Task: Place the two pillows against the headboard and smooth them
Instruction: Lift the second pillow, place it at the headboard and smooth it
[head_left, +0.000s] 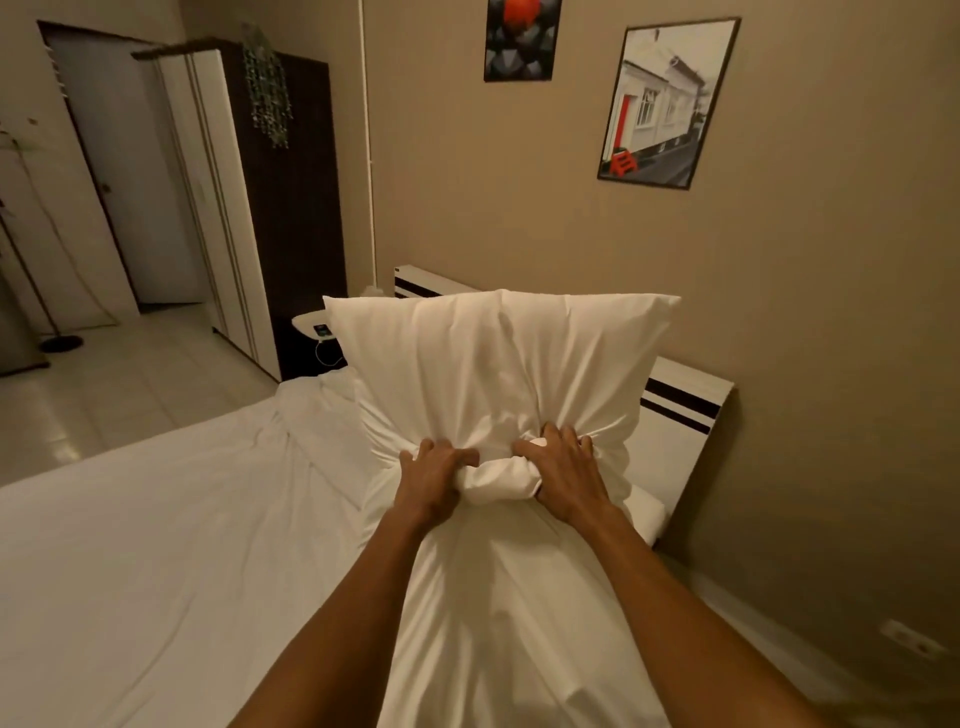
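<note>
Both hands, left hand (434, 480) and right hand (566, 475), are clamped on bunched fabric at the middle of a white pillow (493, 364), held upright at frame centre, in front of the striped headboard (685, 402) over the white bed (156, 545).

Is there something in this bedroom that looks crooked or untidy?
Yes. The framed house picture hangs tilted on the wall. The sheet is rumpled near the headboard. The pillow is bunched in the middle, where the left hand and right hand squeeze it.
</note>
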